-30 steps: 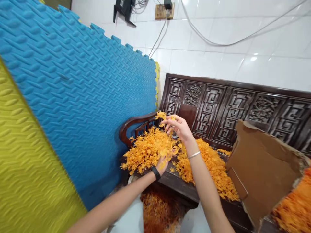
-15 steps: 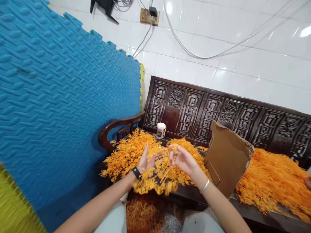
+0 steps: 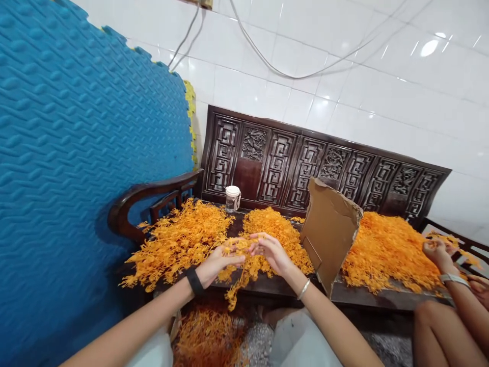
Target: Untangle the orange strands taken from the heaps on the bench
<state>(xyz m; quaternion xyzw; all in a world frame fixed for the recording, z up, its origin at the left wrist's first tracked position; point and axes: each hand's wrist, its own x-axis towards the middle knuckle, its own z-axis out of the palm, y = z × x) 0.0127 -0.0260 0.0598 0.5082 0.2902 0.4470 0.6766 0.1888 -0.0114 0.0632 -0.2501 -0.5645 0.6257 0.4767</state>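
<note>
My left hand (image 3: pixel 217 262), with a black band on the wrist, and my right hand (image 3: pixel 269 251), with a silver bangle, meet over the front edge of a dark carved wooden bench (image 3: pixel 275 163). Both pinch the same bunch of orange plastic sprigs (image 3: pixel 239 278), whose ends hang down below the seat edge. A big heap of the same orange sprigs (image 3: pixel 179 239) lies on the seat to the left, and a second heap (image 3: pixel 273 227) sits just behind my hands.
A torn cardboard sheet (image 3: pixel 328 234) stands on the seat, with another orange heap (image 3: pixel 385 250) to its right. Another person's hand (image 3: pixel 439 252) works there. A small lidded jar (image 3: pixel 232 198) stands at the back. A blue foam mat (image 3: pixel 76 168) walls the left.
My hands came down from in front of the backrest to the seat's front edge and now hold one bunch together. The view swung right, and another person's hand came into sight.
</note>
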